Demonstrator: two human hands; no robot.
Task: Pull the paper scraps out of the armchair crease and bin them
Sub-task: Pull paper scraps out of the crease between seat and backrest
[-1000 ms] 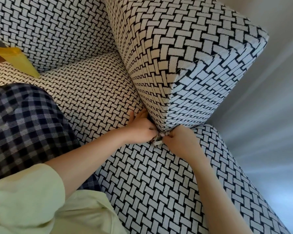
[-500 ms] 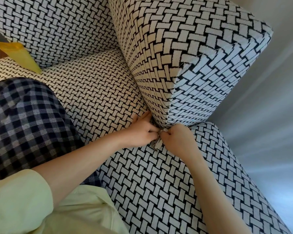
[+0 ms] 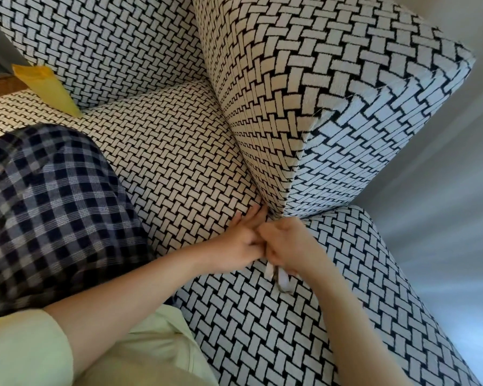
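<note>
The armchair (image 3: 179,174) is covered in black-and-white woven-pattern fabric. Its armrest (image 3: 304,93) rises at the right of the seat, and the crease runs down to the armrest's front corner. My right hand (image 3: 290,246) grips white paper scraps (image 3: 278,277), which hang below its curled fingers just in front of that corner. My left hand (image 3: 241,238) lies on the seat beside it, fingers stretched toward the crease and touching the right hand. A yellow paper (image 3: 48,87) sticks out of the crease at the far side of the seat.
My knee in checked trousers (image 3: 48,207) rests on the seat at the left. A pale wall or floor (image 3: 444,218) lies to the right of the chair. No bin is in view.
My right hand has drawn back from the corner of the armrest toward me, and the white scraps now hang free beneath it. My left hand has stayed at the crease.
</note>
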